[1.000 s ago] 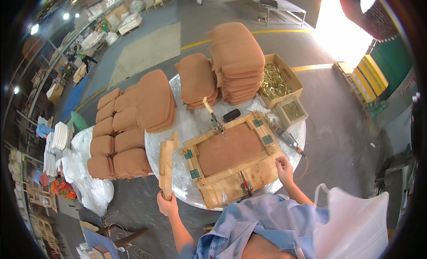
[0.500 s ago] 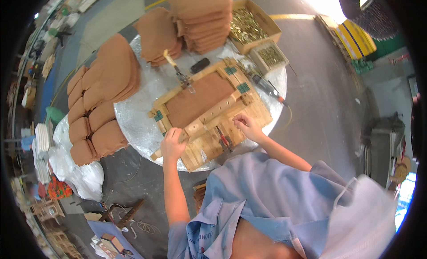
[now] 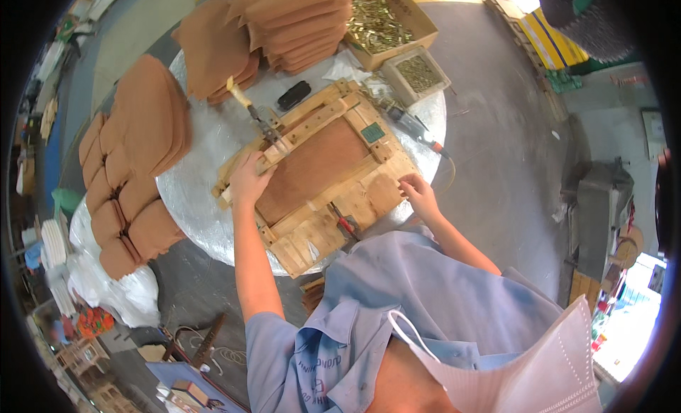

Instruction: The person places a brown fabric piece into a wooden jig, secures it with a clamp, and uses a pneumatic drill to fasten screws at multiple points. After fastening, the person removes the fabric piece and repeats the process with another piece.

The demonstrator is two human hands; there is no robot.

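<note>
A wooden jig point(image 3: 404, 164) lies tilted on the round table, with a brown sheet point(image 3: 312, 164) inside its frame. My left hand point(image 3: 250, 180) is closed around the left end of a long wooden bar point(image 3: 312, 133), which runs along the far side of the sheet. Beside that hand stands a toggle clamp point(image 3: 264, 123) with a yellow handle. My right hand point(image 3: 420, 194) hovers by the jig's right edge with fingers curled together; anything in them is too small to make out. A red-handled clamp point(image 3: 345, 223) sits on the near side, and a green hinge point(image 3: 372, 133) at the right.
Stacked brown padded pieces point(image 3: 152, 122) fill the left, with more brown stacks point(image 3: 298, 23) at the back. A cardboard box of brass-coloured parts point(image 3: 422, 40) and a smaller bin point(image 3: 443, 79) stand back right. A power tool point(image 3: 415, 125) and black object point(image 3: 294, 95) lie on the table point(image 3: 202, 221).
The wooden bar has swung from the sheet's near side to its far side, with my left hand moving away from me along with it. My right hand has shifted slightly right.
</note>
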